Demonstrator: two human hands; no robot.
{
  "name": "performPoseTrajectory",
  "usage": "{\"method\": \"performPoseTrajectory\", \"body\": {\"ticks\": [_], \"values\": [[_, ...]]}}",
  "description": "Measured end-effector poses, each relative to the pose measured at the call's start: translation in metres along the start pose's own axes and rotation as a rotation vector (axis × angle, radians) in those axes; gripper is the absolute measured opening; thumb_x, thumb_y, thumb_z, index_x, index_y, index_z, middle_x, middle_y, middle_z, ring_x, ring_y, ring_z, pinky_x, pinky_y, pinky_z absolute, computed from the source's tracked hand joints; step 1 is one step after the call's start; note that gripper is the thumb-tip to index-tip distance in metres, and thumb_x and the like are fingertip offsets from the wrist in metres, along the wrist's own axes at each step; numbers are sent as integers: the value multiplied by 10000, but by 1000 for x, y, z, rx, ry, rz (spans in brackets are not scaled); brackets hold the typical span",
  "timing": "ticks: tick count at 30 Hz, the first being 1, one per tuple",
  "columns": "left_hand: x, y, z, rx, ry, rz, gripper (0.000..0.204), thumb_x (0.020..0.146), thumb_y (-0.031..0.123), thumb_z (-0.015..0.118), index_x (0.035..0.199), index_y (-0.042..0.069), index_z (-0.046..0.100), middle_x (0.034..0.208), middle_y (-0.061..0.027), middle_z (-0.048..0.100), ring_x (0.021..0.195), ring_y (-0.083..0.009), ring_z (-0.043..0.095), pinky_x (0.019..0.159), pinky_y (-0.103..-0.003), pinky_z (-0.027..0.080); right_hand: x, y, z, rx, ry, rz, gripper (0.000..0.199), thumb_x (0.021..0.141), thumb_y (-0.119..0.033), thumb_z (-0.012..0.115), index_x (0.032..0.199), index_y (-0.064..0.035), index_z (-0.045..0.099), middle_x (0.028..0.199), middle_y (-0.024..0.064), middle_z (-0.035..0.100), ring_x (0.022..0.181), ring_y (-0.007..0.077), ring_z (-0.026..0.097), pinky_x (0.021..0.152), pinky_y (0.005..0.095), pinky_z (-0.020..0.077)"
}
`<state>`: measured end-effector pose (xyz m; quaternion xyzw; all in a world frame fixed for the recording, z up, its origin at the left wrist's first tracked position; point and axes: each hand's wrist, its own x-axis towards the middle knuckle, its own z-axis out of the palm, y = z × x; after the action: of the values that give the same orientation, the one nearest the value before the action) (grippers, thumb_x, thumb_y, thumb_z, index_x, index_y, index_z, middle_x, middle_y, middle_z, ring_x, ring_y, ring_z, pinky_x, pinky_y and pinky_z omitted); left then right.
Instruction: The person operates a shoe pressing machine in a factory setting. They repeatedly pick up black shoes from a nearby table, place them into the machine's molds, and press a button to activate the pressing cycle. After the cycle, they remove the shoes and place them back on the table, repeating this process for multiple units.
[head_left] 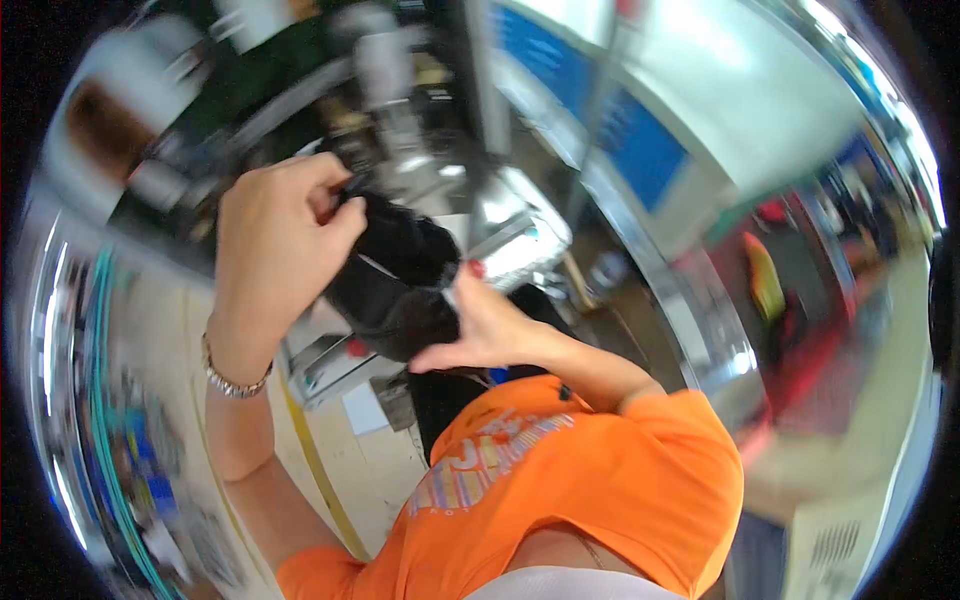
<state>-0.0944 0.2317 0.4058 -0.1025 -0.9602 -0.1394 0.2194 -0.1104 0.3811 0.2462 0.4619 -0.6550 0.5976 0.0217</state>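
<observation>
The left hand (275, 240) pinched the upper edge of a black, soft fabric piece (395, 275) between thumb and fingers, a silver beaded bracelet (232, 380) on its wrist. The right hand (480, 325), at four o'clock from the left, pressed open-palmed against the fabric's lower side. At twelve o'clock stood a blurred grey metal machine (420, 150). Below, an orange printed shirt (580, 480) filled the lower view.

Below us a pale floor (375, 470) with a yellow line (315, 460) painted across it, a white sheet (365, 408) lying flat on it, everything else around us blurred
</observation>
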Motion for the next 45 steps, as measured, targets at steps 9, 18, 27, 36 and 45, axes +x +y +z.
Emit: {"method": "performPoseTrajectory", "body": {"ticks": [9, 18, 27, 36, 45], "values": [[65, 118, 93, -447, -252, 493, 553, 704, 159, 677, 1203, 62, 457, 680, -20, 484, 510, -56, 444, 475, -205, 366, -93, 21, -55, 867, 845, 356, 721, 642, -166, 727, 1225, -27, 325, 1190, 99, 441, 1091, 212, 440, 938, 364, 351], [37, 53, 168, -992, -857, 154, 581, 750, 33, 578, 1280, 45, 339, 823, -26, 519, 664, -57, 498, 618, -192, 418, -269, 38, -142, 1097, 1415, 645, 530, 762, -427, 560, 1123, -46, 485, 1079, 124, 559, 974, 265, 539, 900, 395, 381], [-6, -20, 238, -995, -1110, -134, 529, 804, 47, 520, 1287, 21, 306, 875, -62, 552, 739, -98, 514, 686, -221, 436, -357, 107, -250, 681, 1549, 583, 422, 775, -340, 597, 1072, -51, 514, 959, 86, 601, 828, 184, 590, 744, 317, 471], [-5, -1, 243, -982, -1004, -124, 514, 805, 43, 540, 1262, -23, 313, 854, -66, 553, 760, -111, 535, 690, -233, 446, -365, 228, -347, -585, 1338, 1244, 1095, 650, -425, 687, 1340, -74, -86, 1178, 268, 384, 918, 320, 554, 717, 432, 467], [-87, -51, 239, -845, -784, -624, 394, 820, 55, 525, 1196, -3, 422, 789, -55, 567, 705, -104, 534, 684, -231, 452, -369, 282, -361, -1209, 1124, 1282, 782, 715, -223, 622, 1339, -146, 156, 970, 182, 481, 749, 347, 571, 612, 437, 475]]}}
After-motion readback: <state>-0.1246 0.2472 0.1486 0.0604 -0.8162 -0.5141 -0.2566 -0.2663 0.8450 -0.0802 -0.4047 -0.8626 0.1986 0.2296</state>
